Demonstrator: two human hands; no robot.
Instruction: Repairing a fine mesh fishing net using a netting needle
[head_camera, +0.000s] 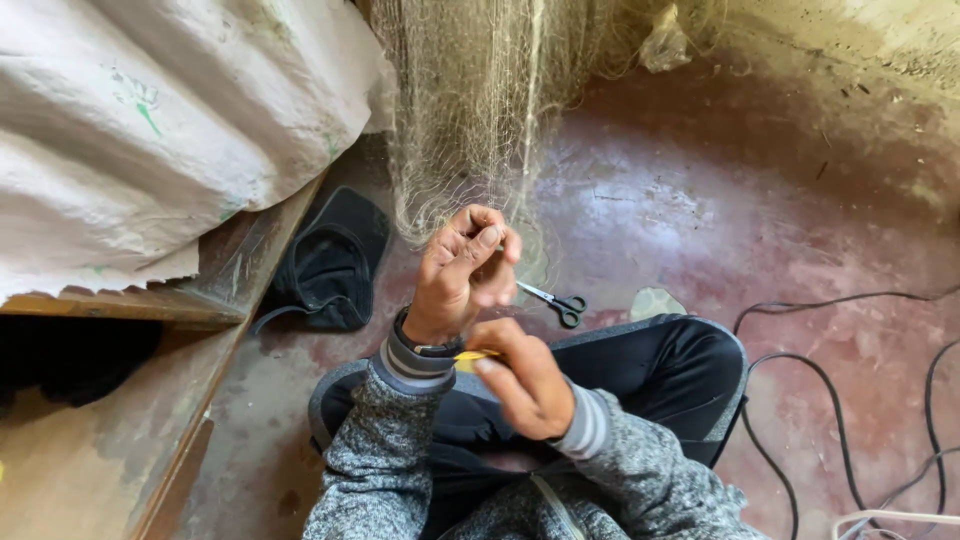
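Fine beige fishing net (480, 110) hangs at far centre; my left hand (462, 275) pinches its mesh taut, while my right hand (525, 385) grips a small yellow netting needle (472, 356) near my lap.

A worn concrete floor (700, 200), stained reddish-brown, is seen beneath the seated person. Small black-handled scissors (556, 301) are laid on it just right of the pinch of fingers on the net, blades pointed toward that pinch. A black cap (330, 262) is placed on the floor to the left of the grip, against a wooden ledge. Black cables (800, 400) are trailed across the floor well to the right of and below the grip. A pale flat scrap (655, 302) is found just beyond the scissors, farther right.
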